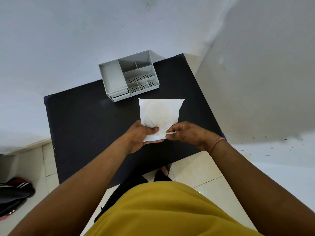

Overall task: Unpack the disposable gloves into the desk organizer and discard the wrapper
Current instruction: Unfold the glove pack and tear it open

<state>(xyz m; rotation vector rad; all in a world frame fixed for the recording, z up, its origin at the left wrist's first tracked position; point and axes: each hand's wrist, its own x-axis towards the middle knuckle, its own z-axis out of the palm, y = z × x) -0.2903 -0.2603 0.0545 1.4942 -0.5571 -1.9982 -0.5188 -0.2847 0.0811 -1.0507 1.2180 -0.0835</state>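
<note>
A dark table (81, 120) is seen from above, set against a pale wall, with a grey desk organizer (129, 74) placed at its far edge. The organizer is divided into several open compartments (some with perforated floors), and two shallow drawers are seen at its near left corner. A white packet (161, 114) is held above the table, nearer than the organizer and apart from it, its far end pointing toward the organizer.

The packet's near left corner is gripped by the left hand (139, 137): the thumb is pressed on top and the fingers are curled beneath, so the corner is clamped between them. The near right edge is pinched by the right hand (185, 133), where a thin white strip (172, 132) of the wrapper is caught between thumb and forefinger, just beside the left thumb. The remaining right fingers are folded loosely inward.

A thin thread band (215, 144) is worn on the right wrist. No brand, label or writing can be read on the packet or the organizer.
</note>
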